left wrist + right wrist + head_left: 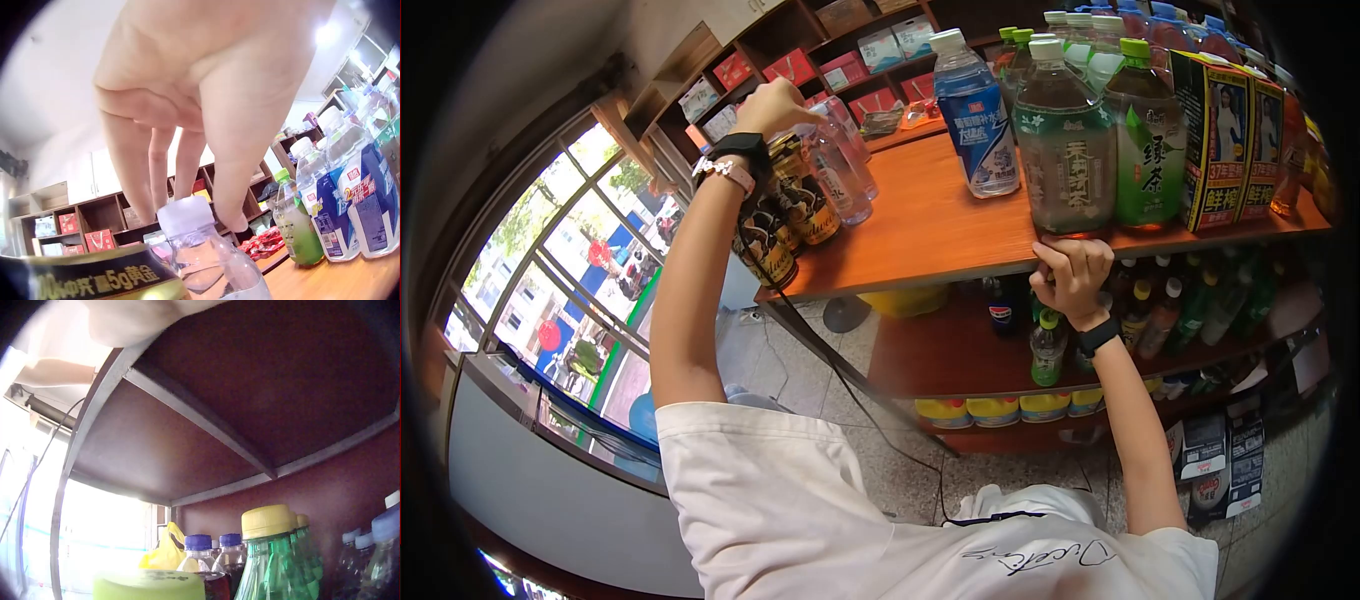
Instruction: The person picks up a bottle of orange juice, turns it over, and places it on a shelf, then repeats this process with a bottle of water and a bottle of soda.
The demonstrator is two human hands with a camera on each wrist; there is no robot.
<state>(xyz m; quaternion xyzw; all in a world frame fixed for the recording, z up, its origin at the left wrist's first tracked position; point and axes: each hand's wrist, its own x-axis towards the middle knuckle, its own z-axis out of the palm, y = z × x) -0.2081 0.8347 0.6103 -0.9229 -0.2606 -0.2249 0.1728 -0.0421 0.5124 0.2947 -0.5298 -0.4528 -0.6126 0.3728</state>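
Over a clear bottle [837, 180] at the table's left end, my left hand [775, 108] points downward. The left wrist view shows the long, spread fingers of my left hand [206, 94] around the bottle's whitish cap [186, 217]; whether they touch it I cannot tell. Black and gold cans [808, 205] stand beside this bottle. My right hand [1075, 280] has its fingers curled at the table's front edge [990, 268], below a large dark green tea bottle [1065, 150]. In the right wrist view, part of my right hand [147, 319] lies against the tabletop's rim.
A blue-labelled bottle [980, 120], a green tea bottle [1145, 140] and yellow-black boxes [1228, 145] stand on the table's right half. Drink bottles [1048, 350] fill the shelf underneath. Behind are wall shelves with red boxes [790, 66]. A dark cable [830, 350] hangs at the left.
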